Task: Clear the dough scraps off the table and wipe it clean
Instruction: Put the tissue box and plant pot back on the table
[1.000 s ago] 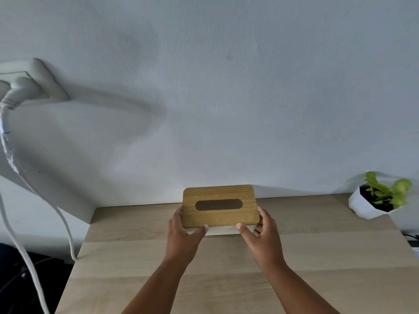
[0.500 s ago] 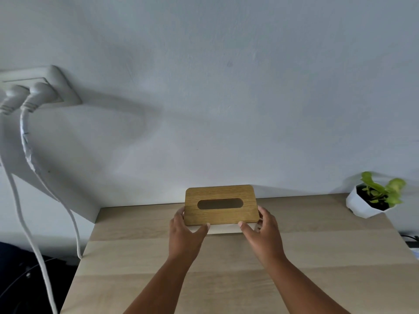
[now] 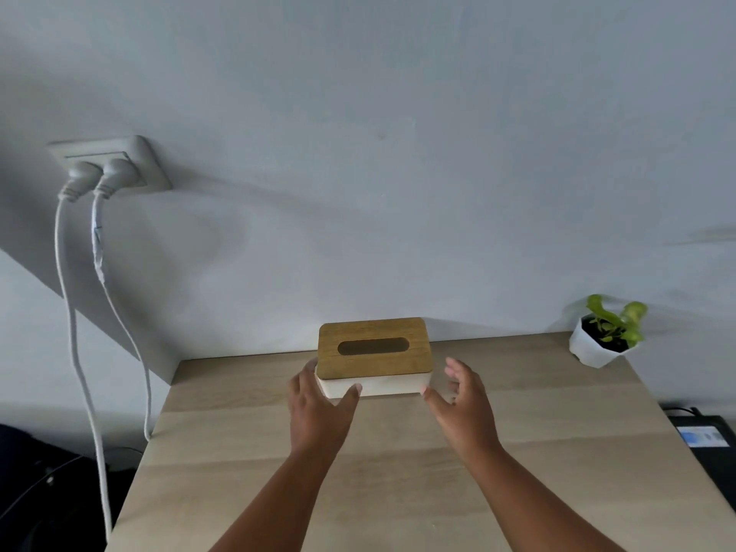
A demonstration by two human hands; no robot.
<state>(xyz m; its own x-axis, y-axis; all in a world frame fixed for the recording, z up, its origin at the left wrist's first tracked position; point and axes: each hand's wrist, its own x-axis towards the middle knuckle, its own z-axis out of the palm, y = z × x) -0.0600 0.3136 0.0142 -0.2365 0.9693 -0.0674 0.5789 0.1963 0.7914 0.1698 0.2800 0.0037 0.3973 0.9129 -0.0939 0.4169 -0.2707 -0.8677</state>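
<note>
Near: wooden table (image 3: 278, 464), no dough scraps visible. Mid: left hand (image 3: 318, 412) cups the tissue box (image 3: 374, 358) corner; right hand (image 3: 462, 408) spread, released just beside it. Far: box parked near the wall, potted plant (image 3: 607, 332) far right, presumably clearing wiping space.

Tissue box (image 3: 374, 358) w/ wood lid & oval slot, white base, at back edge by the wall (image 3: 398, 153). Small potted plant (image 3: 607, 332) in white faceted pot, far right corner. Wall socket (image 3: 115, 163) upper left w/ 2 white plugs, cables (image 3: 79, 352) hanging down. Dark device (image 3: 709, 444) low right.
</note>
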